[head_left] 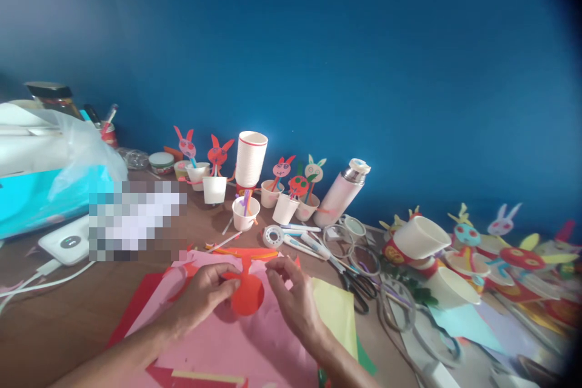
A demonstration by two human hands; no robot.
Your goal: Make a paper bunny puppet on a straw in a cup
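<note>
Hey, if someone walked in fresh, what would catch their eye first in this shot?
Front and centre, a bright red paper cutout sits between the left hand and right hand, on a pink paper sheet. Behind, against the deep blue wall, paper rabbit figures stand in white paper cups, beside a tall cup stack.

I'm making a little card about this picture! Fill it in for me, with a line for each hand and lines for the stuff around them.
left hand: fingers on a red paper cutout
right hand: just beside the cutout, above a pink paper sheet
next to the pink paper: yellow paper, black-handled scissors
further back: tape roll, stack of paper cups, paper rabbit on a cup, pale pink flask
behind everything: blue wall
</note>
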